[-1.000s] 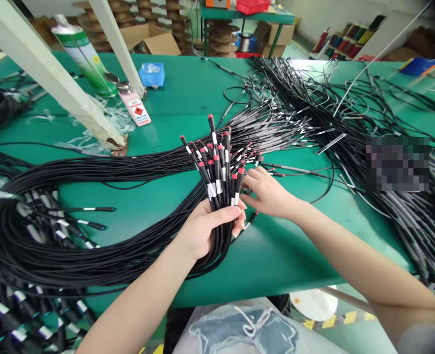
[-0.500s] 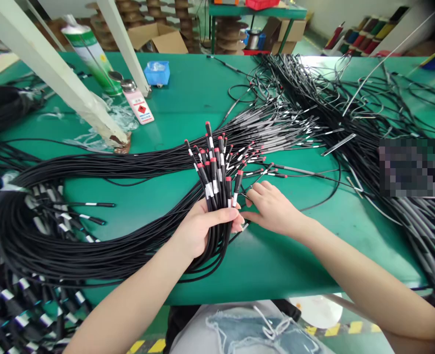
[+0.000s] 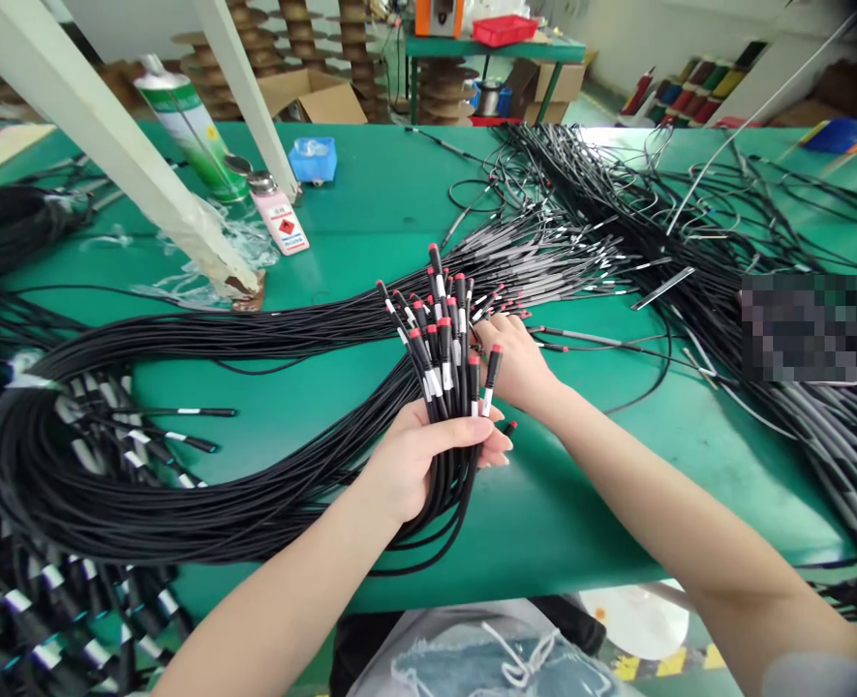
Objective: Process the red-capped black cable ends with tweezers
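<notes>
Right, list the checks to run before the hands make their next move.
1. Left hand closed around the cable bundle: ok.
2. Red tips level in that bundle: not ok, heights vary.
3. Right hand gripping a cable: cannot tell, fingertips hidden.
4. All red-tipped cables gathered: not ok, others lie on the green table.
5. Pink bottle apart from both hands: ok.

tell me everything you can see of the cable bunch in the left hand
The bunch is slim black cables, plastic or rubbery-looking, with red tips and white bands. Its ends point up, fanning slightly above the table. The left hand grips it below the bands, thumb across the front; lower down, the cables curve leftward.
</notes>
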`<state>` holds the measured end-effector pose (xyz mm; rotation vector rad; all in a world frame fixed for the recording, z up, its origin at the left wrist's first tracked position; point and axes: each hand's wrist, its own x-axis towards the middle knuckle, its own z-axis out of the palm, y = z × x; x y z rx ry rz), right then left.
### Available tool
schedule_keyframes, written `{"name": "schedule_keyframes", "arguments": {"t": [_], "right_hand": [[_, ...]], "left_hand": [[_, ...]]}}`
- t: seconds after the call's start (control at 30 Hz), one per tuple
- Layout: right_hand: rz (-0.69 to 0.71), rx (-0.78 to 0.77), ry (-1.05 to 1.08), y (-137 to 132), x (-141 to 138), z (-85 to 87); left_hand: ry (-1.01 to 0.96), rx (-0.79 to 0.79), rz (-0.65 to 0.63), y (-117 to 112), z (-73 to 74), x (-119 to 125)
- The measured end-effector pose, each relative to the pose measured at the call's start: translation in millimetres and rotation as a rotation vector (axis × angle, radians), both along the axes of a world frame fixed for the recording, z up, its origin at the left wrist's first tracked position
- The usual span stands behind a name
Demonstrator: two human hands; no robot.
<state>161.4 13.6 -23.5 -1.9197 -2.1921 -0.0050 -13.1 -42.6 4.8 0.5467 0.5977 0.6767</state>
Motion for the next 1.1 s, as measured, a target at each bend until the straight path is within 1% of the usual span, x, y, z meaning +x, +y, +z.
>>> {"name": "schedule_keyframes", "arguments": {"t": [0.07,0.13,0.2,0.27,0.37,0.43,0.47,0.5,0.57,0.6,0.63,0.67,0.73,0.8,0.83,0.9,1.0,1.07,1.1], "right_hand": [[0.057,-0.031,0.046,-17.7,2.5,6.6],[0.168,-0.113,0.091,-38.8,7.5,11.3],[0.293,-0.222,0.118,-59.7,12.5,12.3],[0.372,-0.307,0.124,-77.9,16.4,10.6],[0.447,-0.391,0.134,-97.4,20.9,10.6],[0.507,-0.44,0.152,-103.2,23.9,15.8],[0.505,-0.435,0.192,-103.8,25.2,19.8],[0.46,-0.4,0.266,-103.0,26.0,24.3],[0.262,-0.269,0.525,-98.7,25.2,33.1],[0.157,-0.198,0.698,-96.1,23.1,36.6],[0.086,-0.152,0.877,-93.7,19.8,39.2],[0.069,-0.149,1.042,-91.9,15.3,40.8],[0.139,-0.238,1.318,-90.4,3.6,41.0],[0.185,-0.312,1.496,-91.1,-8.5,37.9],[0.177,-0.313,1.551,-92.0,-13.4,35.7],[0.132,-0.241,1.604,-93.8,-19.0,30.8],[0.05,-0.113,1.572,-95.6,-18.1,25.2],[0.011,-0.106,1.56,-96.1,-15.1,23.5],[0.014,-0.144,1.574,-96.3,-14.1,23.1]], "left_hand": [[-0.026,0.0,-0.012,-1.2,0.0,0.1],[-0.045,0.007,-0.027,-2.2,0.2,0.1],[-0.046,0.013,-0.033,-2.9,0.4,-0.1],[-0.036,0.013,-0.034,-3.5,0.6,-0.2],[-0.018,0.007,-0.043,-4.5,0.3,0.4],[-0.01,0.006,-0.044,-5.1,0.1,1.3],[-0.005,0.005,-0.04,-5.4,0.0,1.8],[0.002,0.001,-0.037,-5.6,0.2,2.3],[0.018,-0.006,-0.04,-5.8,0.7,2.9],[0.027,-0.01,-0.043,-5.9,0.9,3.1],[0.036,-0.013,-0.046,-6.0,1.1,3.3],[0.041,-0.009,-0.044,-6.2,1.2,3.4],[0.045,0.02,-0.029,-6.6,0.7,4.0],[0.056,0.049,-0.006,-7.3,-0.6,4.9],[0.068,0.059,0.004,-7.7,-1.3,5.6],[0.111,0.073,0.041,-8.0,-2.9,6.7],[0.176,0.104,0.141,-6.7,-4.4,6.9],[0.163,0.113,0.158,-4.9,-4.6,5.9],[0.137,0.106,0.139,-3.8,-4.6,5.3]]}}
